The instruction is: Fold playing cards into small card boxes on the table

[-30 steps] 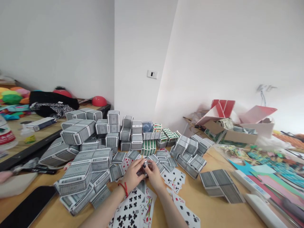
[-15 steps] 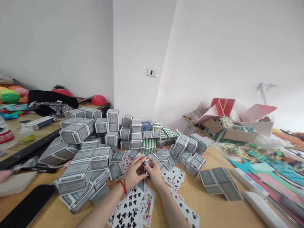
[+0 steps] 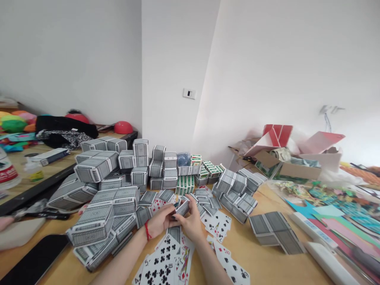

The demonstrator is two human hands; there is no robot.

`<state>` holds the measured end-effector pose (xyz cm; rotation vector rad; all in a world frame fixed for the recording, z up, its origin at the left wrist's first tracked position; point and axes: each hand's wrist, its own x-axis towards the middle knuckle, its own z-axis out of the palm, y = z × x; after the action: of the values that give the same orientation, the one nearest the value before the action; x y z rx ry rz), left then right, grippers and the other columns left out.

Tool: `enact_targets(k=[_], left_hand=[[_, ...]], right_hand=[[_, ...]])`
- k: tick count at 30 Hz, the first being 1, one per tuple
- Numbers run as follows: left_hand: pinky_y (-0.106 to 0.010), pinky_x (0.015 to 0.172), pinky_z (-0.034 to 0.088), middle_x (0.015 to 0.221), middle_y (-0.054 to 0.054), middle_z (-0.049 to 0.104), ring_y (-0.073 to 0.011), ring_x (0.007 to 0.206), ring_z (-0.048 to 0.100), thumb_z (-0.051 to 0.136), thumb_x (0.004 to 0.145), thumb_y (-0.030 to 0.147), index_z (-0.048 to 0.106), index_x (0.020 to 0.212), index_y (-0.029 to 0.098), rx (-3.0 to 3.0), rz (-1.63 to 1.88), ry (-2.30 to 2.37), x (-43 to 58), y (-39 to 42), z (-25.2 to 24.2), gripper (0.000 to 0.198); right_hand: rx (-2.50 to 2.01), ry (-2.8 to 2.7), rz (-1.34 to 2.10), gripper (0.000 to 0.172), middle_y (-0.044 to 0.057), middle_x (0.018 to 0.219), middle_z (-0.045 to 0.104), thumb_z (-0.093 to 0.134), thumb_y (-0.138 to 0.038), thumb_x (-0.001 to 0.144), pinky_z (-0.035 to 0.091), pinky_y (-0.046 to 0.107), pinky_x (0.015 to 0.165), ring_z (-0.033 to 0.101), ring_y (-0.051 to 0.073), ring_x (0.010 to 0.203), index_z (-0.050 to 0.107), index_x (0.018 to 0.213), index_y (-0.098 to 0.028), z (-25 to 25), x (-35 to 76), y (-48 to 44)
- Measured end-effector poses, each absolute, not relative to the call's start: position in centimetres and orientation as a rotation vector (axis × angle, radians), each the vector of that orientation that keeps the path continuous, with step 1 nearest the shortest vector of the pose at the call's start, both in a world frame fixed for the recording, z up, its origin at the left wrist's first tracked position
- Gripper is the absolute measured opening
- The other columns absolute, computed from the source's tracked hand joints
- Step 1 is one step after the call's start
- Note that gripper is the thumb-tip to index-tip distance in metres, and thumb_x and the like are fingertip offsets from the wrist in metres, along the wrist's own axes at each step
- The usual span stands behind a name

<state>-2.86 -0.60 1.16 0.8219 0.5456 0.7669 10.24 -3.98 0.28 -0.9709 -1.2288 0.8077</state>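
Since the earlier frame both hands have drawn back and tipped the card stack up off the bench. The left hand and right hand meet on it equally, fingers clamped around it. The stack sits at 12 o'clock from the wrists, its long axis running 8 to 2 o'clock.

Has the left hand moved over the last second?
Yes, slightly: the left hand has drawn leftward, away from the green packs, still gripping the card block with the right hand.

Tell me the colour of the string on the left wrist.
Red string, behind the left hand that holds the card stack with the right hand; head view.
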Motion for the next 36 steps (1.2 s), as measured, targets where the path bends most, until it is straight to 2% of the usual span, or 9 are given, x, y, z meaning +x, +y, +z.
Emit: enact_targets(k=[5, 12, 17, 20, 22, 25, 28, 32, 36], left_hand=[[-0.035, 0.081, 0.049, 0.071, 0.000, 0.062, -0.0121, 0.068, 0.061, 0.065, 0.070, 0.024, 0.057, 0.080, 0.015, 0.783, 0.734, 0.517, -3.4, -0.7, 2.1, 0.016], [-0.034, 0.079, 0.049, 0.070, 0.000, 0.063, -0.0140, 0.070, 0.063, 0.071, 0.064, 0.024, 0.054, 0.069, 0.014, 0.866, 0.772, 0.579, -3.1, -0.7, 2.0, 0.021], [-0.031, 0.075, 0.050, 0.075, -0.002, 0.063, -0.0150, 0.074, 0.063, 0.075, 0.059, 0.023, 0.052, 0.068, 0.014, 0.957, 0.853, 0.596, -2.8, -0.8, 1.8, 0.025], [-0.029, 0.068, 0.051, 0.087, -0.004, 0.063, -0.0162, 0.077, 0.062, 0.075, 0.057, 0.022, 0.054, 0.077, 0.016, 1.013, 0.922, 0.693, -2.6, -0.9, 1.6, 0.030], [-0.031, 0.066, 0.052, 0.101, -0.006, 0.061, -0.0188, 0.083, 0.062, 0.076, 0.054, 0.020, 0.055, 0.091, 0.019, 1.037, 0.960, 0.738, -2.4, -0.9, 1.5, 0.043], [-0.036, 0.077, 0.050, 0.111, -0.009, 0.059, -0.0222, 0.093, 0.060, 0.077, 0.051, 0.018, 0.054, 0.104, 0.020, 1.112, 0.966, 0.728, -2.2, -0.7, 1.2, 0.058], [-0.037, 0.090, 0.044, 0.108, -0.009, 0.062, -0.0239, 0.102, 0.056, 0.076, 0.052, 0.018, 0.058, 0.103, 0.017, 1.210, 0.934, 0.673, -2.1, -0.4, 1.0, 0.054], [-0.039, 0.085, 0.047, 0.110, -0.010, 0.061, -0.0248, 0.096, 0.060, 0.074, 0.055, 0.019, 0.056, 0.107, 0.016, 1.252, 0.890, 0.658, -2.2, -0.3, 0.7, 0.056], [-0.038, 0.082, 0.049, 0.106, -0.011, 0.062, -0.0240, 0.093, 0.060, 0.072, 0.056, 0.017, 0.054, 0.111, 0.015, 1.307, 0.924, 0.692, -2.2, -0.3, 0.3, 0.057]], right_hand=[[-1.042, -1.224, 0.784, 0.074, 0.006, 0.101, 0.058, 0.078, -0.026, 0.052, 0.043, 0.033, 0.082, 0.055, 0.023, 0.093, 0.046, 0.119, -0.021, -1.1, 11.3, -2.9], [-1.114, -1.079, 0.942, 0.044, 0.000, 0.071, 0.056, 0.074, -0.030, 0.057, 0.044, 0.025, 0.056, 0.052, 0.014, 0.060, 0.058, 0.095, -0.016, -1.6, 12.2, -1.9], [-0.906, -0.939, 1.185, 0.043, 0.003, 0.082, 0.061, 0.072, -0.032, 0.061, 0.046, 0.029, 0.063, 0.057, 0.014, 0.062, 0.058, 0.099, -0.017, -0.4, 12.6, -2.3], [-0.858, -0.918, 1.238, 0.042, 0.005, 0.088, 0.063, 0.072, -0.033, 0.062, 0.046, 0.029, 0.063, 0.058, 0.016, 0.067, 0.060, 0.100, -0.017, 0.0, 12.8, -2.5], [-0.851, -0.924, 1.241, 0.045, 0.006, 0.093, 0.063, 0.073, -0.033, 0.062, 0.046, 0.029, 0.066, 0.059, 0.018, 0.074, 0.060, 0.103, -0.018, 0.1, 12.9, -2.6], [-0.855, -0.947, 1.223, 0.045, 0.007, 0.097, 0.064, 0.073, -0.032, 0.061, 0.045, 0.030, 0.073, 0.058, 0.020, 0.086, 0.061, 0.103, -0.019, 0.1, 12.8, -2.7], [-0.849, -0.928, 1.216, 0.042, 0.007, 0.099, 0.064, 0.072, -0.032, 0.063, 0.045, 0.031, 0.077, 0.058, 0.020, 0.088, 0.062, 0.101, -0.019, 0.3, 12.4, -2.9], [-0.784, -0.858, 1.272, 0.041, 0.007, 0.098, 0.064, 0.072, -0.033, 0.062, 0.046, 0.031, 0.073, 0.060, 0.019, 0.082, 0.062, 0.099, -0.019, 0.7, 11.7, -3.2], [-0.842, -0.902, 1.234, 0.043, 0.006, 0.084, 0.066, 0.072, -0.035, 0.062, 0.045, 0.027, 0.059, 0.057, 0.013, 0.060, 0.062, 0.099, -0.016, 0.8, 11.6, -3.3]])
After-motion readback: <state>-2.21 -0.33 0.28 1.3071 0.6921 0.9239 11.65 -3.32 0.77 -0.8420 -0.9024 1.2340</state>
